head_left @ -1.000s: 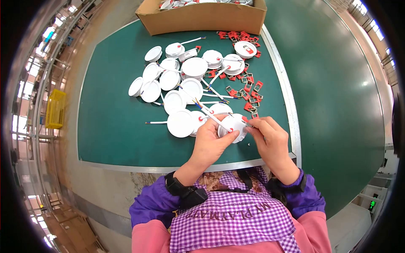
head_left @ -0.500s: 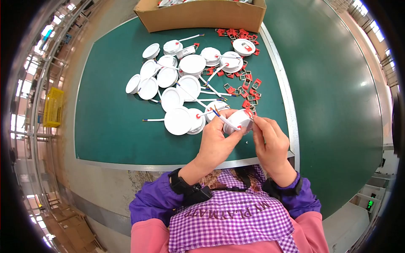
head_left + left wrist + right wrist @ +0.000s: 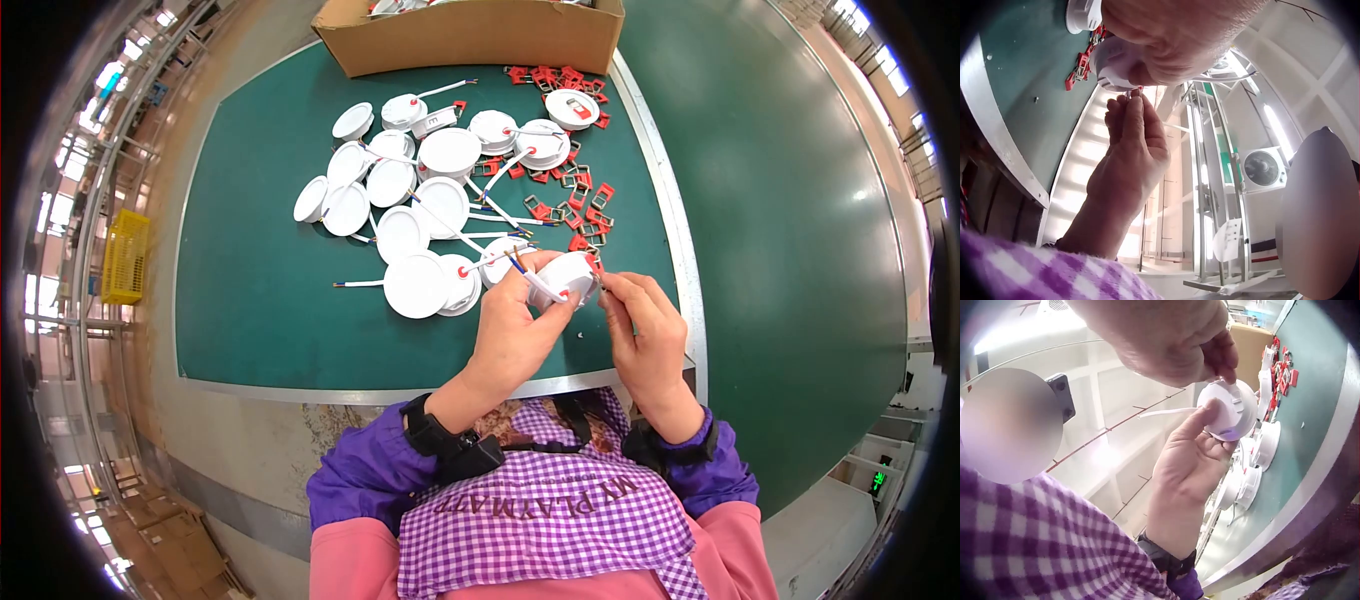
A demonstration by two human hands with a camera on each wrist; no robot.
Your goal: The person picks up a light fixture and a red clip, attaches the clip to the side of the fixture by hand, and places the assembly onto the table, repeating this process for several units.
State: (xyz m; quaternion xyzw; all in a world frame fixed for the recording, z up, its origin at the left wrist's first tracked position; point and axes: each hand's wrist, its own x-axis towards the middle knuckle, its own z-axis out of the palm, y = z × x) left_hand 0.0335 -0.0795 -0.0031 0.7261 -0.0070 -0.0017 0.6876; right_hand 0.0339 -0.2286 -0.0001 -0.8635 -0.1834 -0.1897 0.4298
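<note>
In the head view my left hand [image 3: 512, 335] grips a round white lamp [image 3: 570, 280] with a cable ending in bare wires, held above the table's near edge. My right hand [image 3: 648, 335] pinches a small red-and-metal clip at the lamp's right side; the fingertips cover most of it. The right wrist view shows the left thumb pressed on the back of the lamp [image 3: 1230, 412], with the right fingers at its rim. From the left wrist view, the right fingertips meet the lamp [image 3: 1116, 64] from below.
White lamps [image 3: 415, 284] with cables lie across the green table [image 3: 270, 330]. Red clips [image 3: 572, 215] are scattered right of them. A cardboard box [image 3: 470, 45] of lamps stands at the back; a second green surface [image 3: 790, 250] adjoins on the right.
Over the last second the held lamp has tilted and risen slightly, both hands moving with it. Its cable has swung toward the left hand, and the right hand stays at its side.
</note>
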